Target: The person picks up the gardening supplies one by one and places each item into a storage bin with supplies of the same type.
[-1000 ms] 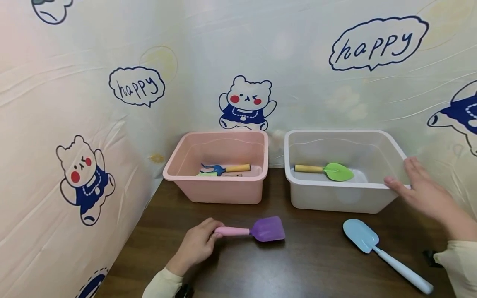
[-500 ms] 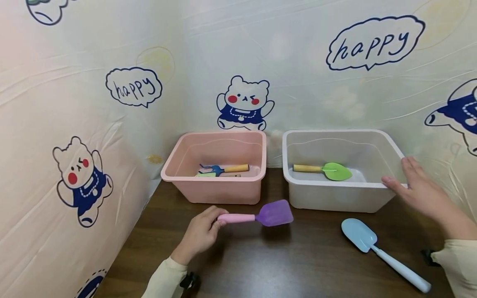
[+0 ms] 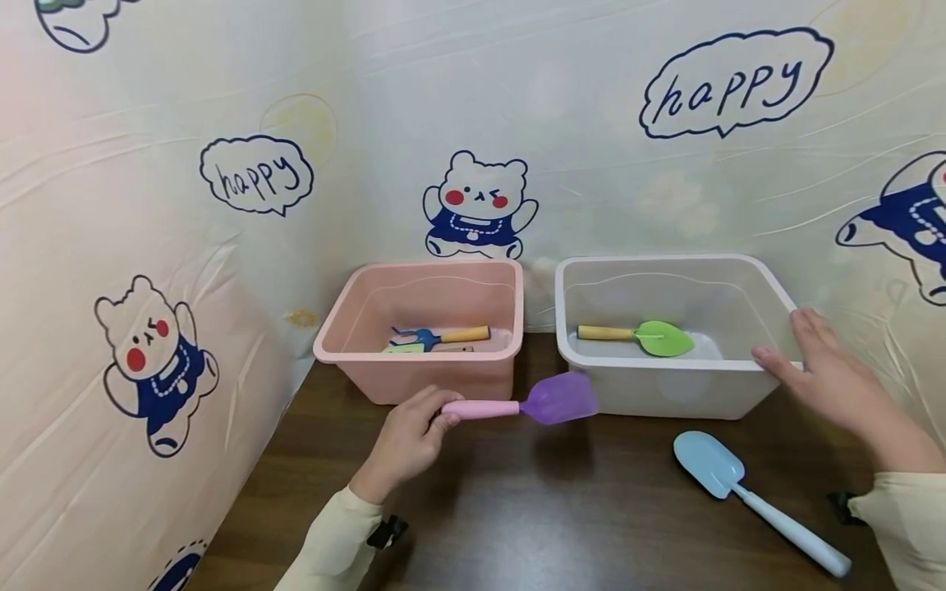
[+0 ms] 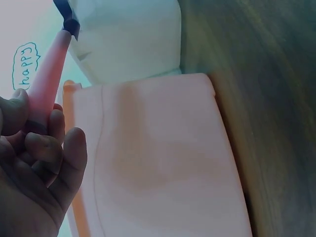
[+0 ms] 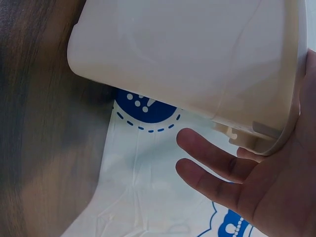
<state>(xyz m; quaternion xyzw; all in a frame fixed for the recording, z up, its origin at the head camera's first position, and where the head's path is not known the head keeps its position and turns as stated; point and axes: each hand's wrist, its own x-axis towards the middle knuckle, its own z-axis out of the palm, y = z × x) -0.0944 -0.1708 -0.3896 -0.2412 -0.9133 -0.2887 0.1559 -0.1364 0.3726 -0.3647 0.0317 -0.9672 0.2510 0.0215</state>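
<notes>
My left hand (image 3: 406, 435) pinches the end of the pink handle of a toy shovel (image 3: 557, 398). Its purple blade points right, raised off the table, and overlaps the lower left of the white bin (image 3: 665, 391) in the head view. The left wrist view has the handle (image 4: 47, 79) between thumb and fingers, beside the pink bin (image 4: 158, 148). At the white bin's right front corner rests my right hand (image 3: 835, 369), fingers (image 5: 212, 153) fairly straight below the rim. A green leaf-shaped trowel (image 3: 665, 338) with a wooden handle lies inside that bin.
On the table (image 3: 591, 525), a light blue trowel (image 3: 709, 464) lies in front of the white bin. Inside the pink bin are a blue hand fork (image 3: 426, 338) and a partly hidden green-headed tool (image 3: 404, 348). Printed sheeting (image 3: 369, 98) hangs close behind and left.
My left hand has lifted the toy shovel from near the table and carried it forward and slightly right, toward the bins. My right hand has stayed at the white bin's corner.
</notes>
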